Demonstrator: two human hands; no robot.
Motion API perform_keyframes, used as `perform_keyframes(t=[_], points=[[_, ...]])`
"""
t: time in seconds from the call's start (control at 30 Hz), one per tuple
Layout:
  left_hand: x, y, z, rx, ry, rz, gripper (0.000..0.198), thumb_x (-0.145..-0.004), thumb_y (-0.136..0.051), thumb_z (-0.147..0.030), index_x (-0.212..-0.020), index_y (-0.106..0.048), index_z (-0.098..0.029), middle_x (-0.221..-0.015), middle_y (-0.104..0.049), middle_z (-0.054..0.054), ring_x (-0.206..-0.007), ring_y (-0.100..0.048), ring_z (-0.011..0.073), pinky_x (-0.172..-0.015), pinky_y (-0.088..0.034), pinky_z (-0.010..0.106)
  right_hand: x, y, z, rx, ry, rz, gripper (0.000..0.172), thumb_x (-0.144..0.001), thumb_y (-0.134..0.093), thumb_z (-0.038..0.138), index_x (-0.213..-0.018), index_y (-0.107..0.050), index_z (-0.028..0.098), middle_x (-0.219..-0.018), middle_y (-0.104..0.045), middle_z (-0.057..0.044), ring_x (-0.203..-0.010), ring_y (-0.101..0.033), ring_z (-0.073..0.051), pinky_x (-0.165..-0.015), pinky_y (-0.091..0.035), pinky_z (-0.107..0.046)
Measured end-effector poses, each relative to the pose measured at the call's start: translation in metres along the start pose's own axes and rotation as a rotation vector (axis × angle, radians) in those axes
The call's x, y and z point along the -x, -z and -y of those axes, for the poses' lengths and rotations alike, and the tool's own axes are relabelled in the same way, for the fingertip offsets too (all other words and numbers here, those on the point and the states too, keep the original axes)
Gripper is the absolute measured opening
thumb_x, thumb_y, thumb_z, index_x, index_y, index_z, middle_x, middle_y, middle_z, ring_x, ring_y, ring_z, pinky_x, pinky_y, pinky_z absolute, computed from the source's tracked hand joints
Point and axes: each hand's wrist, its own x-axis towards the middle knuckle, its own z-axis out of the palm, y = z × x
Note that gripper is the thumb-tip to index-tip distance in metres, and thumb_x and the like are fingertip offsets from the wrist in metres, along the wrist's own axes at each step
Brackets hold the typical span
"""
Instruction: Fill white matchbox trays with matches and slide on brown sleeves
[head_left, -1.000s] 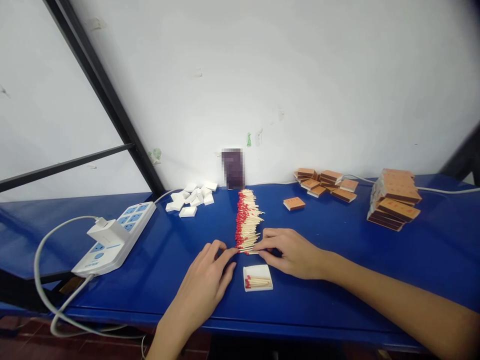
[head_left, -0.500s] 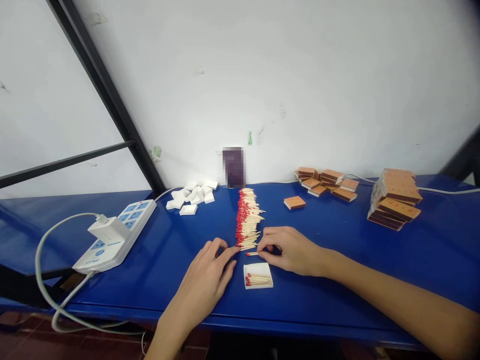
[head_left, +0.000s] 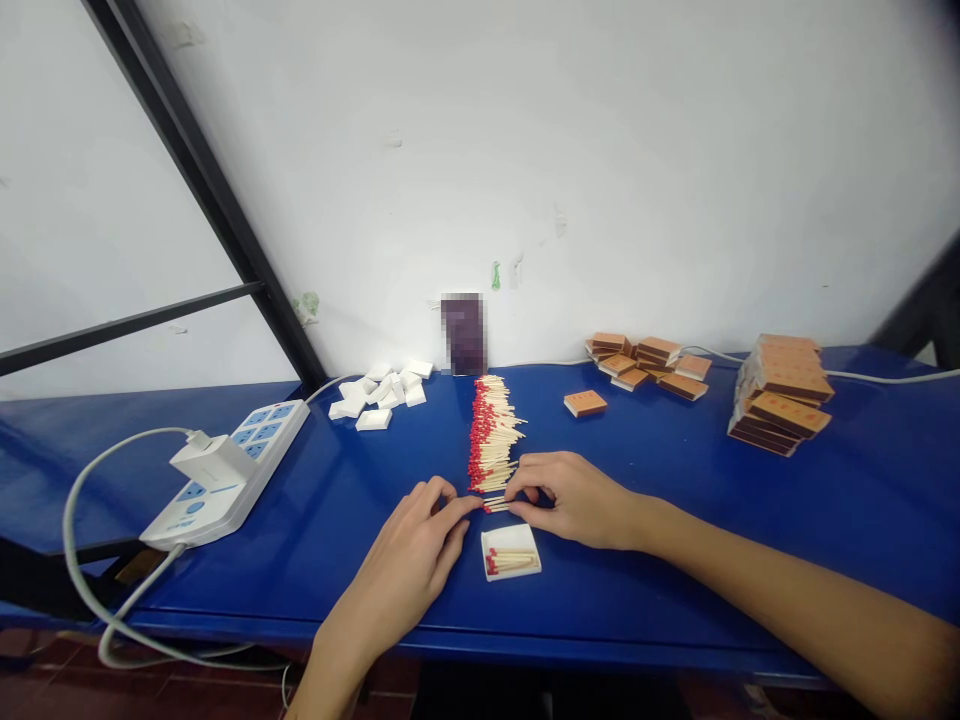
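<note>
A long row of red-tipped matches [head_left: 491, 430] lies on the blue table [head_left: 675, 500]. My left hand [head_left: 409, 565] rests on the table with its index fingertip touching the red-tip end of the nearest matches. My right hand [head_left: 574, 498] pinches the other end of those few matches [head_left: 495, 503] at the row's near end. Just below them sits a small white open tray [head_left: 511, 552] with several matches inside.
A white power strip [head_left: 229, 475] with a plugged adapter and grey cable lies at the left. Several white empty trays [head_left: 382, 392] sit at the back. Orange matchbox sleeves [head_left: 645, 362] and a taller stack [head_left: 780, 395] are at the right. A black metal frame [head_left: 217, 190] leans on the wall.
My right hand drew a few matches slightly away from the row, then closed in again; both hands now meet at the row's near end. The view shifted slightly.
</note>
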Motion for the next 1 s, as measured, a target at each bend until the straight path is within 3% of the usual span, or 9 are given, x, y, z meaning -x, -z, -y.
perform_keyframes(t=[0.23, 0.53, 1.0], points=[[0.0013, 0.0014, -0.0011, 0.007, -0.004, 0.013, 0.038, -0.103, -0.037, -0.024, -0.137, -0.052, -0.031, -0.11, -0.053, 0.005, -0.097, -0.055, 0.0204, -0.087, -0.05, 0.037, 0.003, 0.0026, 0.0021, -0.015, -0.018, 0.006, 0.021, -0.096, -0.053, 0.025, -0.102, -0.073, 0.023, -0.079, -0.056, 0.001, -0.065, -0.051, -0.01, -0.06, -0.035, -0.023], [0.001, -0.0005, -0.0005, -0.021, 0.028, 0.017, 0.042, -0.103, -0.036, -0.026, -0.144, -0.042, -0.033, -0.112, -0.051, 0.005, -0.098, -0.053, 0.0213, -0.089, -0.049, 0.041, 0.0021, 0.0036, 0.0056, 0.032, -0.041, 0.019, 0.024, -0.097, -0.049, 0.023, -0.097, -0.073, 0.019, -0.08, -0.057, -0.002, -0.068, -0.052, -0.012, -0.061, -0.035, -0.025], [0.001, -0.0023, -0.0001, -0.057, 0.072, -0.035, 0.036, -0.103, -0.035, -0.029, -0.135, -0.051, -0.024, -0.108, -0.053, 0.008, -0.096, -0.054, 0.0216, -0.087, -0.048, 0.04, 0.0013, 0.0042, 0.0066, 0.05, -0.048, 0.044, 0.027, -0.098, -0.047, 0.023, -0.093, -0.074, 0.019, -0.081, -0.057, -0.002, -0.071, -0.053, -0.013, -0.064, -0.038, -0.026]])
